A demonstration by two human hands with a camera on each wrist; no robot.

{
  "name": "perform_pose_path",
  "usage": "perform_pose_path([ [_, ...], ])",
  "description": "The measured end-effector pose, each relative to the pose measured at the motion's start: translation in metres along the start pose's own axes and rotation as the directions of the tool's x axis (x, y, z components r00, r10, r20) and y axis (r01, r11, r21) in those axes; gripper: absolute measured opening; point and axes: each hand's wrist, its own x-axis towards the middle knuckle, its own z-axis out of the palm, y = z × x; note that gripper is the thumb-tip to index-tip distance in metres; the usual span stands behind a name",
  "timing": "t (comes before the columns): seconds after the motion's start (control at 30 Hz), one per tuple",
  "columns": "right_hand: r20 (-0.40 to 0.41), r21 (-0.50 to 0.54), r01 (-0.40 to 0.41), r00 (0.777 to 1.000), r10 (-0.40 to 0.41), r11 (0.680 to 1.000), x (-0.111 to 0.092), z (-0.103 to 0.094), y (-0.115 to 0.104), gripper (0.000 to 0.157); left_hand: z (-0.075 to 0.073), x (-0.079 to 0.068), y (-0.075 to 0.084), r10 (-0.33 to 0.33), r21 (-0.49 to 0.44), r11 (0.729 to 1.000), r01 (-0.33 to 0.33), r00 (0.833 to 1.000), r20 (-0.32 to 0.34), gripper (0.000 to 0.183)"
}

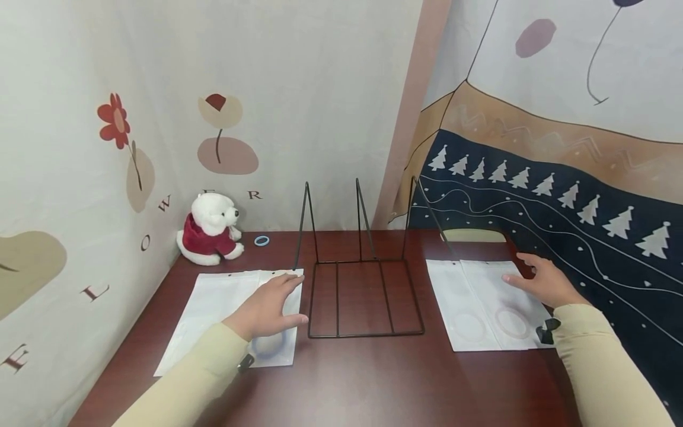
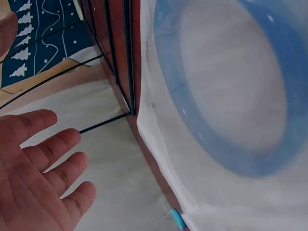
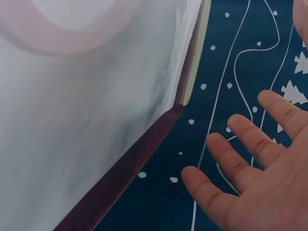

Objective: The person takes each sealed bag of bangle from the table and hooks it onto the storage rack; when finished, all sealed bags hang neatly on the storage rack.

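Observation:
My left hand (image 1: 267, 308) hovers palm down, fingers spread, over the right part of the left pair of white frosted bags (image 1: 213, 302). A blue ring (image 2: 168, 72) shows through the film in the left wrist view. My right hand (image 1: 549, 283) is held above the outer edge of the right pair of white bags (image 1: 475, 290), its fingers loosely bent around nothing. Through that film a pale pink ring (image 3: 72, 43) shows. Between the hands stands a black wire rack (image 1: 365, 336) with upright pointed dividers. Both hands hold nothing.
A white toy bear (image 1: 210, 231) in a red coat sits at the back left, beside a small blue ring (image 1: 261, 241). A pale green flat thing with a ridged edge (image 1: 472, 235) lies at the back right. Printed cloth (image 1: 320, 118) hangs behind the brown table (image 1: 373, 385).

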Motion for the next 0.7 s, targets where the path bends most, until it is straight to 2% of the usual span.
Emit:
perform_pose_path([
  [0.23, 0.021, 0.032, -0.020, 1.000, 0.019, 0.999, 0.002, 0.004, 0.005, 0.108, 0.007, 0.005, 0.006, -0.045, -0.072, 0.996, 0.050, 0.997, 0.063, 0.089],
  [0.4, 0.048, 0.079, -0.033, 0.998, 0.030, 0.996, 0.003, 0.006, 0.007, 0.108, 0.016, 0.006, 0.010, -0.106, -0.165, 0.978, 0.125, 0.987, 0.119, 0.092],
  [0.5, 0.055, 0.095, -0.042, 0.998, 0.037, 0.995, 0.005, 0.008, 0.009, 0.110, 0.022, 0.008, 0.011, -0.134, -0.212, 0.964, 0.159, 0.983, 0.129, 0.092],
  [0.7, 0.063, 0.107, -0.049, 0.997, 0.042, 0.993, 0.008, 0.010, 0.013, 0.113, 0.033, 0.009, 0.013, -0.142, -0.276, 0.945, 0.174, 0.981, 0.131, 0.091],
])
